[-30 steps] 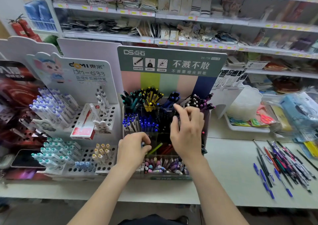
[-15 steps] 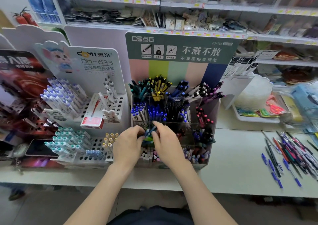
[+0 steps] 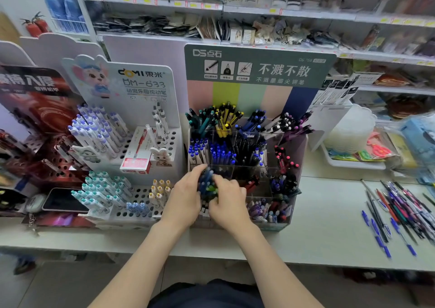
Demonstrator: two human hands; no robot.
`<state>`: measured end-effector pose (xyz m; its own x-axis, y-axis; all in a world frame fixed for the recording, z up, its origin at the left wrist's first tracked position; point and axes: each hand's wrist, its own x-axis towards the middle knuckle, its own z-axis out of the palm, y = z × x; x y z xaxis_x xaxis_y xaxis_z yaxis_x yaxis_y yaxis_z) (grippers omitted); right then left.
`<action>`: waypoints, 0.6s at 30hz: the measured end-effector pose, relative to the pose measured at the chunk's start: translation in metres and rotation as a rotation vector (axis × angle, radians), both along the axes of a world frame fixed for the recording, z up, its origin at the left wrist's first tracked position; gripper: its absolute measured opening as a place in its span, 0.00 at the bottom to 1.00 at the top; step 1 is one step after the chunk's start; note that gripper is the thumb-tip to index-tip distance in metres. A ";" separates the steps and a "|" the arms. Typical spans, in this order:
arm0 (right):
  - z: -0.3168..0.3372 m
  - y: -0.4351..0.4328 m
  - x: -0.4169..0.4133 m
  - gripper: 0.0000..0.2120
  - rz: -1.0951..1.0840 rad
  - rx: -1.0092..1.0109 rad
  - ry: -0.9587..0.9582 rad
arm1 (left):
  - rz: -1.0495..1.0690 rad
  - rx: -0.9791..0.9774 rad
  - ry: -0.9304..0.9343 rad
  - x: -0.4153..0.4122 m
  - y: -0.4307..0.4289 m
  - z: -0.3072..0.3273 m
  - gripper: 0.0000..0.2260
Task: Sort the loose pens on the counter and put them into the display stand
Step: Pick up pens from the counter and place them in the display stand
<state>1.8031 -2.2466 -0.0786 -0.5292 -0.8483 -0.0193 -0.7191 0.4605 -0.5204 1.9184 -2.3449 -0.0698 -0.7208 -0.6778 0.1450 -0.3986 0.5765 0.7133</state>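
Observation:
The clear tiered display stand (image 3: pixel 295 204) with a green header stands at the counter's middle, its compartments full of pens. Both hands meet at its lower left compartments. My left hand (image 3: pixel 186 197) and my right hand (image 3: pixel 229 201) together grip a small bunch of blue and green pens (image 3: pixel 207 184), held upright between them over the stand. A heap of loose pens (image 3: pixel 400 211) lies on the counter at the far right, away from both hands.
A white DOMI pen stand (image 3: pixel 141 157) with holes sits left of the display stand, a red box on it. A phone (image 3: pixel 63 200) lies at the left. A white tray (image 3: pixel 353 164) with packets stands at the back right. Shelves (image 3: pixel 259 13) run behind.
My right hand came down from the stand's upper rows to join my left hand at the lower left compartments. Both now hold a bunch of pens, lifted slightly higher than half a second ago.

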 end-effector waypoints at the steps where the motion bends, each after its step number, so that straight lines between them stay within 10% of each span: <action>1: 0.002 -0.002 0.001 0.33 0.081 -0.027 -0.044 | -0.028 -0.037 -0.009 0.000 -0.001 0.000 0.37; 7: -0.001 -0.005 0.002 0.26 -0.084 -0.272 -0.184 | 0.030 -0.213 -0.131 0.001 -0.006 -0.005 0.24; 18: -0.006 -0.002 -0.001 0.25 -0.055 0.019 0.075 | 0.023 -0.104 -0.041 -0.001 0.009 -0.003 0.29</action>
<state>1.8021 -2.2481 -0.0851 -0.5755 -0.8178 0.0062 -0.7292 0.5096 -0.4566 1.9174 -2.3358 -0.0724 -0.7123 -0.6767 0.1863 -0.4399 0.6373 0.6327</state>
